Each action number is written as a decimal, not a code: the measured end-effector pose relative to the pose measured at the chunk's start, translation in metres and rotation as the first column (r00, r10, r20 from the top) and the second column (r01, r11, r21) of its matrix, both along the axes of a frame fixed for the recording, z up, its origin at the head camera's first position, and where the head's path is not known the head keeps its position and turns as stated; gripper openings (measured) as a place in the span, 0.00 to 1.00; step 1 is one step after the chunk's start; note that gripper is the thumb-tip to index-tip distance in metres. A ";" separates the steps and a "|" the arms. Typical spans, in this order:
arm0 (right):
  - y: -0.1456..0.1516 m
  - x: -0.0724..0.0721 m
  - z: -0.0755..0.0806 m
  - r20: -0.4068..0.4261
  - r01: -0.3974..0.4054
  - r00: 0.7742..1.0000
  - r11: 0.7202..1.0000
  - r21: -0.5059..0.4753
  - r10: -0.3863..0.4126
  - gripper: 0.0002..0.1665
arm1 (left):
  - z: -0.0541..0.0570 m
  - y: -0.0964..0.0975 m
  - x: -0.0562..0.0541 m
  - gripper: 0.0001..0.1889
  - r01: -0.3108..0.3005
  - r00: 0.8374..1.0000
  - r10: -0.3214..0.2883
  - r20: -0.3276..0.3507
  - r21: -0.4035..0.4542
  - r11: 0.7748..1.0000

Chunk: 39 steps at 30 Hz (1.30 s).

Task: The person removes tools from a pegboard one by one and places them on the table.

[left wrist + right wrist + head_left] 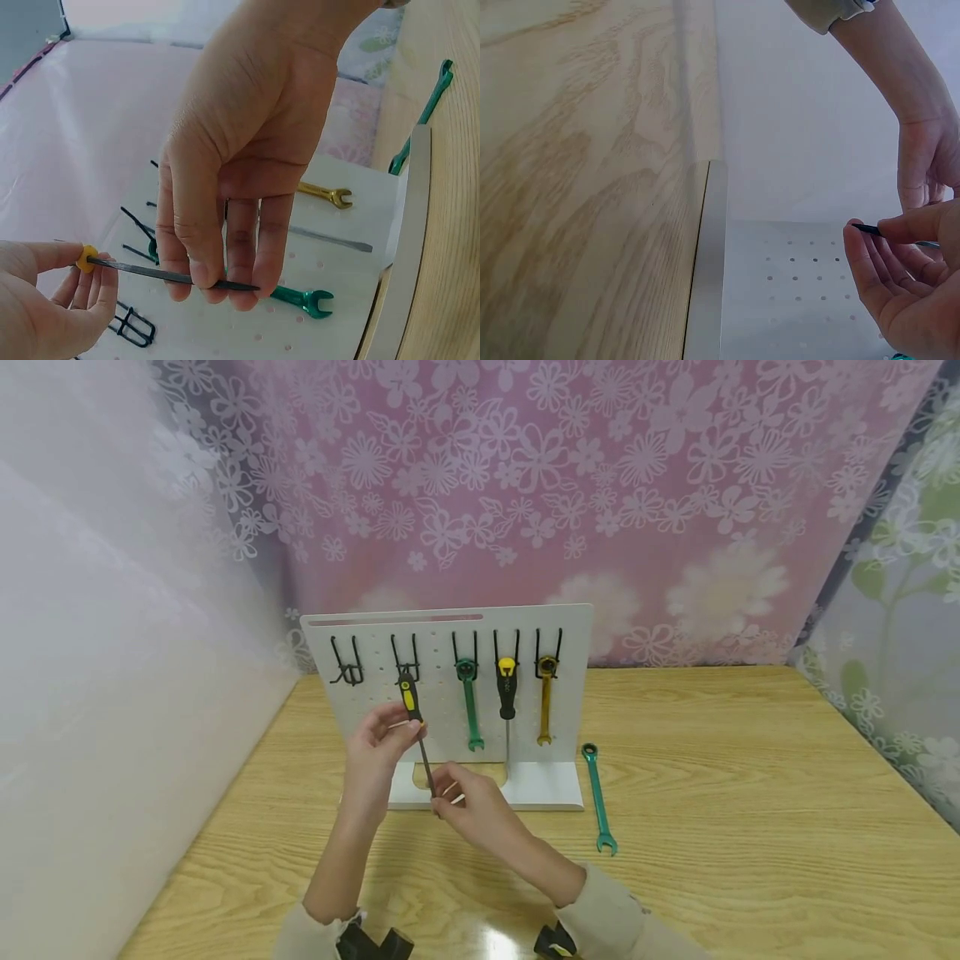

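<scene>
Fingers of the left hand (pixel 375 747) pinch the collar (pixel 85 259) of a black-and-yellow screwdriver (pixel 409 696); those of the right hand (pixel 476 806) pinch its dark shaft (pixel 142 271) near the tip. We judge that this two-point hold steadies the tool. We locate it before a white perforated pegboard (pixel 442 714): handle up, tip down, long axis steep, top leaning left. Beyond, we note a green metal wrench (pixel 471 706) and a gold metal wrench (pixel 546 702) hung apart, probably for access; a teal metal wrench (pixel 597 797) lies on the wood-grain tabletop (pixel 712 760).

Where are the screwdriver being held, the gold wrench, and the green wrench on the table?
Held screwdriver (pixel 408 694), head view: its handle.
Gold wrench (pixel 546 702), head view: its shank.
Flat-lying green wrench (pixel 598 797), head view: its shank.
</scene>
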State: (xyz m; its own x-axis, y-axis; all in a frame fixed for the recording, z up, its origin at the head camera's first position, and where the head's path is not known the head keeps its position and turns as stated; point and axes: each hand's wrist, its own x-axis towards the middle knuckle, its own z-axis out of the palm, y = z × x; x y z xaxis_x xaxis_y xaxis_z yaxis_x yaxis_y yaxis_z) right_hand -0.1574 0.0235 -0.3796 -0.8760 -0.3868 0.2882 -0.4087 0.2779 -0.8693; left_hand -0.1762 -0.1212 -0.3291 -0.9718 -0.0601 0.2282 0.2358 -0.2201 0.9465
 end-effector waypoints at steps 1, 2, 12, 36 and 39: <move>0.002 0.001 0.000 -0.001 0.002 1.000 1.000 -0.005 -0.002 0.09 | 0.001 0.002 0.001 0.13 0.005 1.000 -0.005 -0.004 0.000 1.000; 0.004 0.002 0.000 -0.004 0.005 1.000 1.000 -0.006 -0.005 0.09 | 0.002 0.004 0.002 0.13 0.013 1.000 -0.013 -0.006 0.002 1.000; 0.027 0.008 -0.004 0.007 0.019 1.000 0.999 -0.035 -0.019 0.08 | 0.002 0.025 0.004 0.13 0.071 0.997 -0.071 -0.015 -0.006 0.997; 0.110 0.036 -0.004 0.026 0.109 0.994 0.992 -0.061 -0.107 0.10 | -0.004 0.102 0.004 0.16 0.261 0.965 -0.262 -0.010 -0.071 0.963; 0.116 0.038 -0.008 0.017 0.130 0.991 0.990 -0.061 -0.129 0.10 | -0.006 0.111 0.004 0.16 0.273 0.962 -0.274 -0.008 -0.075 0.959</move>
State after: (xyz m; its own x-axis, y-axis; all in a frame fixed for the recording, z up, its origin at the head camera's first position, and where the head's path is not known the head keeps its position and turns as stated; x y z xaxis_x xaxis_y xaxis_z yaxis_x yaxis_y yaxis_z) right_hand -0.1193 0.1393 -0.3873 -0.9214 -0.2516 0.2961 -0.3611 0.2728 -0.8917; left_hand -0.1721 -0.0104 -0.3350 -0.9445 0.2247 0.2397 0.1933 -0.2099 0.9584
